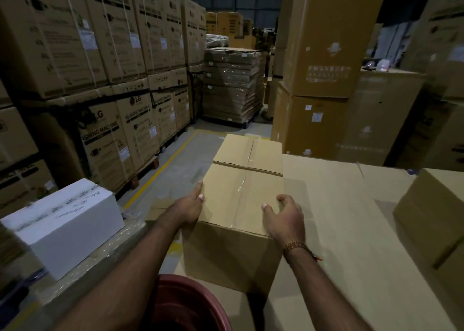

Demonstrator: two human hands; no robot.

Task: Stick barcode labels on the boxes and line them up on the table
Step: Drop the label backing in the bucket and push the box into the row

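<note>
A taped brown cardboard box [233,230] stands in front of me on a cardboard-covered table [339,217]. My left hand [189,209] grips its upper left edge, thumb on top and fingers down the side. My right hand [283,216] rests on the box's top near the right edge with the fingers curled. A second taped brown box [248,153] stands right behind the first, touching it. A third brown box [431,212] sits at the table's right edge. No barcode label shows on these boxes.
A white box [65,226] with handwriting lies to my left on plastic-wrapped goods. Tall stacks of washing machine cartons [113,79] line the left aisle, large cartons [324,67] rise behind the table, and a wrapped pallet [232,84] stands ahead. A maroon garment [185,305] fills the bottom.
</note>
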